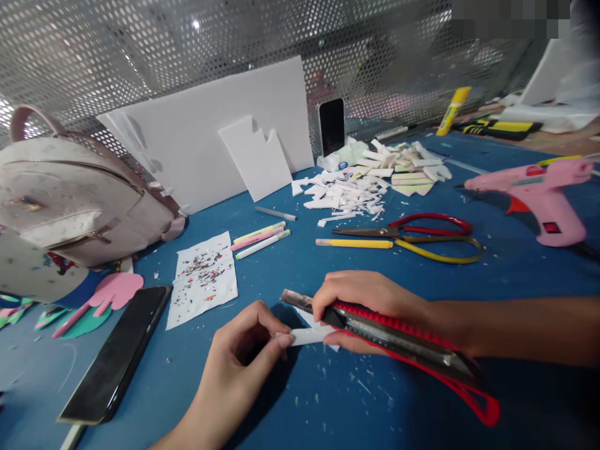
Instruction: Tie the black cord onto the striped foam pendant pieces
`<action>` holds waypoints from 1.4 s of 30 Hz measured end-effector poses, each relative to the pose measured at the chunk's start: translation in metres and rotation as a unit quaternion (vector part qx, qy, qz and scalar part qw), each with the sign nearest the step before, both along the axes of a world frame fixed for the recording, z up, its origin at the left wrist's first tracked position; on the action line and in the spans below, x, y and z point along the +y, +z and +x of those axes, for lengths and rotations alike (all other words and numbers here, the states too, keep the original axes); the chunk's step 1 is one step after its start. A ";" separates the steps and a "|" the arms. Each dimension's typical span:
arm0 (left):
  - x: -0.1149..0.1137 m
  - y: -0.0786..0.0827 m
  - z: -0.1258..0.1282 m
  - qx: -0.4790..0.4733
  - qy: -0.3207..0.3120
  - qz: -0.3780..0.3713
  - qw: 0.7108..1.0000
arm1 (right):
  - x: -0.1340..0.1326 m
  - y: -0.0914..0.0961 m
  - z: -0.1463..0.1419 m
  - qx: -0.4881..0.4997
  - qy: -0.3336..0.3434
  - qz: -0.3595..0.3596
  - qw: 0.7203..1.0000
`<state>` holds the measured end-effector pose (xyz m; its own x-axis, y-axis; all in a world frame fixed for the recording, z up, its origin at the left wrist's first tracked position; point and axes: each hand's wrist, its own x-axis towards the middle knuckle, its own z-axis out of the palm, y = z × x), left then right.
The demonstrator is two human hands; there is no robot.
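Between my two hands is a small white foam strip (309,336). My left hand (246,353) pinches its left end between thumb and fingertips. In my right hand (370,300) is a red utility knife (403,340), its blade pointing left above the strip and its red loop end toward the lower right. My right thumb lies near the strip's right end; whether it touches is hard to make out. Another thin white piece shows partly behind the strip under the knife.
Beyond my hands lie scissors (435,234), a yellow pen (354,244), several markers (262,237) and a heap of white foam scraps (349,187). A pink glue gun (539,187) is at right. At left are a phone (117,356), a speckled paper (204,281) and a backpack (79,187).
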<state>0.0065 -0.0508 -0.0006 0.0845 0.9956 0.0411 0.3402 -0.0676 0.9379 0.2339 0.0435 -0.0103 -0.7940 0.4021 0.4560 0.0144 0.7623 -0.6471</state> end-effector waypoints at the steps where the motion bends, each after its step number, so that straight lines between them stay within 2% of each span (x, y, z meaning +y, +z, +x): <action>1: 0.000 0.001 0.000 -0.009 0.002 -0.011 1.000 | 0.000 -0.001 0.000 0.006 -0.001 -0.012 1.000; 6: 0.001 0.003 0.000 0.002 0.016 -0.031 0.999 | 0.000 0.001 0.000 0.001 -0.016 -0.054 0.998; 9: 0.004 0.003 -0.004 0.007 0.030 -0.021 0.999 | -0.001 0.004 0.001 -0.007 -0.034 -0.069 0.997; 13: 0.009 0.003 -0.014 -0.031 0.048 -0.014 0.998 | 0.000 0.003 0.002 -0.001 -0.060 -0.084 0.995; 16: 0.012 0.004 -0.021 0.010 0.052 0.017 0.998 | 0.001 0.003 0.002 0.001 -0.063 -0.098 0.993; 19: 0.012 0.006 -0.021 0.074 0.022 0.076 0.994 | 0.001 0.003 0.002 0.000 -0.069 -0.120 0.990; 22: 0.009 0.008 -0.016 0.072 -0.003 0.056 0.996 | -0.003 0.003 -0.001 0.005 -0.069 -0.150 0.986; 26: 0.005 0.008 -0.012 0.062 -0.012 0.041 0.997 | -0.010 0.007 -0.003 0.007 -0.025 -0.194 0.981; 31: 0.004 0.006 -0.014 0.115 -0.083 0.074 0.987 | -0.011 0.017 -0.003 0.042 -0.093 -0.169 0.980; 33: 0.004 0.005 -0.015 0.173 -0.116 0.114 0.971 | -0.011 0.018 -0.002 0.039 -0.114 -0.141 0.983; 35: 0.003 0.004 -0.017 0.247 -0.128 0.184 0.943 | -0.012 0.017 0.000 0.035 -0.117 -0.103 0.987; 37: 0.000 0.003 -0.020 0.312 -0.119 0.276 0.901 | -0.014 0.014 0.002 0.036 -0.104 -0.071 0.991; 40: -0.010 -0.001 -0.021 0.361 -0.118 0.407 0.831 | -0.018 0.010 0.005 0.012 -0.069 -0.043 0.997; 42: -0.018 -0.004 -0.020 0.391 -0.129 0.466 0.783 | -0.021 0.009 0.006 -0.014 -0.047 -0.018 0.999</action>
